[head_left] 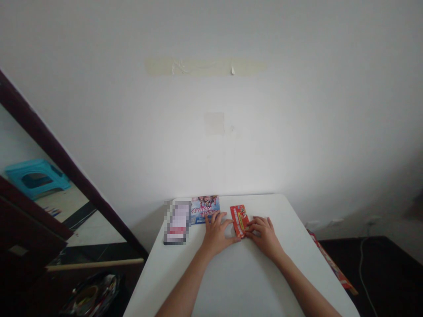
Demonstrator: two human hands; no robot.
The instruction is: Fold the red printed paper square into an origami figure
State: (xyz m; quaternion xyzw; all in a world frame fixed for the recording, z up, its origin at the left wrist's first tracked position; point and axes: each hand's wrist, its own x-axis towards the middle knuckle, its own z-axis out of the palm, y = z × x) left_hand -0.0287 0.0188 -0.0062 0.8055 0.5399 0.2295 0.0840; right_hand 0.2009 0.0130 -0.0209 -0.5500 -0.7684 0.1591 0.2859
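Observation:
A small red printed packet (238, 220) with a yellow band and cartoon figures lies on the white table (238, 281), between my two hands. My left hand (216, 233) rests at its left with fingers spread, the thumb reaching its lower edge. Those left fingertips also lie over the lower right part of a blue printed leaflet (201, 209). At the packet's right edge, my right hand (262, 233) pinches it with thumb and forefinger near the lower corner. Its other fingers are bent above the tabletop.
A pixelated phone-like object (177, 222) lies at the table's left edge. The table's far edge meets a white wall (297, 110). A dark-framed mirror or opening with a blue stool (38, 176) is at left. Right of the table, a cable (361, 264) hangs to the floor.

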